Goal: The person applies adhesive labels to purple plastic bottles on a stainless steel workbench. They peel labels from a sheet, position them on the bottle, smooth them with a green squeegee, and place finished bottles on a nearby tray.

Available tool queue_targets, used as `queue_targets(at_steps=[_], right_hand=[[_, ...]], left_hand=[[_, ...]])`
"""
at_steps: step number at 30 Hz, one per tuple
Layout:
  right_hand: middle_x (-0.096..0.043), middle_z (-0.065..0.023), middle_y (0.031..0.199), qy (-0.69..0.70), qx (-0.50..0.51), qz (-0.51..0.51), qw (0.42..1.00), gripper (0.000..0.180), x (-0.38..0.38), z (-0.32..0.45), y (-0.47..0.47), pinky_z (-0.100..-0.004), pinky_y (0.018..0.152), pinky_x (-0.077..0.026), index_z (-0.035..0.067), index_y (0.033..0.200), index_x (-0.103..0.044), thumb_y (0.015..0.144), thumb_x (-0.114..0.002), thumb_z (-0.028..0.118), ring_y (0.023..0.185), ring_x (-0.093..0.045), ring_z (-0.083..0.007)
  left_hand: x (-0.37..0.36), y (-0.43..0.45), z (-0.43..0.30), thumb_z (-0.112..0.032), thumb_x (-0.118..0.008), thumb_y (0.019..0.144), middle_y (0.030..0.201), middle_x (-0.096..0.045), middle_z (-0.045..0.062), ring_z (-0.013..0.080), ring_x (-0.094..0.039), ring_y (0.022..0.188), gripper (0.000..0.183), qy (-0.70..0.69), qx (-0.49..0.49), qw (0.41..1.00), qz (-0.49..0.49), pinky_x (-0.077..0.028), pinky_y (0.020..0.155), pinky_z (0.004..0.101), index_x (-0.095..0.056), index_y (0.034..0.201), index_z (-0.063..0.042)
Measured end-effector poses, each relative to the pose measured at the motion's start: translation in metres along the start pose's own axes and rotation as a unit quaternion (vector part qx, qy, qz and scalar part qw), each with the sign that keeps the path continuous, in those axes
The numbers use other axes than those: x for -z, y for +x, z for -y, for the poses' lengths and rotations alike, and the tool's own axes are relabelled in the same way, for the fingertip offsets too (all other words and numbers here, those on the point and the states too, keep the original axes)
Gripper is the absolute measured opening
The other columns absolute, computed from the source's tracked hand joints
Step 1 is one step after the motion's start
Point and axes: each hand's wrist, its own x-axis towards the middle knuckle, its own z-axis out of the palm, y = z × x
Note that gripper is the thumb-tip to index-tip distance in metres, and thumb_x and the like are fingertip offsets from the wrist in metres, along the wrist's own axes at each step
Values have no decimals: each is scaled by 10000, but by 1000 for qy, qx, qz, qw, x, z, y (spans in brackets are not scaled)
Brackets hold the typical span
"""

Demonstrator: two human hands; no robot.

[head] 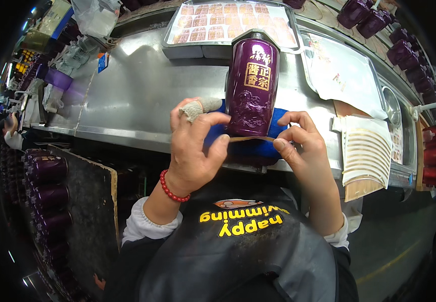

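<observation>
A glossy purple bottle (pixel 254 87) with gold and raised decoration lies on a blue cloth (pixel 218 128), its base towards me. Along the base edge runs a thin gold-coloured strip (pixel 252 139). My left hand (pixel 199 147) pinches the strip's left end by the thumb, its index finger at the bottle's side; one finger wears a knitted cover (pixel 193 110). My right hand (pixel 303 143) holds the right end between thumb and finger. On the right, a white backing sheet (pixel 365 151) carries several curved gold strips.
Behind the bottle stands a metal tray (pixel 210 47) of printed decals. Another tray with white sheets (pixel 338 75) is at the right, near a metal bowl (pixel 391 105). More purple bottles line the far right and the lower left (pixel 52 192). A board (pixel 86 188) stands at the left.
</observation>
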Motion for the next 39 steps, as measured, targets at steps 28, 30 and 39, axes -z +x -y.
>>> queue_targets(at_steps=[28,30,39], right_hand=[[-593,-173,1068,-10,44,35,998,103,37,37,14,-353,854,-456,-6,810,-664,835,-739,60,1064,-577,-261],[-597,-175,1059,-15,64,35,997,96,36,39,16,-353,826,-464,-5,816,-669,830,-743,54,1060,-582,-262],[-596,-174,1047,-39,108,68,991,71,36,44,17,-338,749,-463,2,825,-694,803,-758,25,1053,-576,-269]], left_hand=[[-42,-17,47,-413,-609,987,1033,-719,172,423,-438,1393,677,42,-35,998,-3,-210,1170,604,-452,1499,2],[-41,-18,50,-430,-586,998,1060,-707,180,432,-383,1421,684,60,-23,998,19,-200,1173,596,-441,1510,0],[-40,-5,36,-491,-622,962,1222,-657,204,470,-332,1447,781,56,-46,997,10,-195,1184,595,-406,1519,11]])
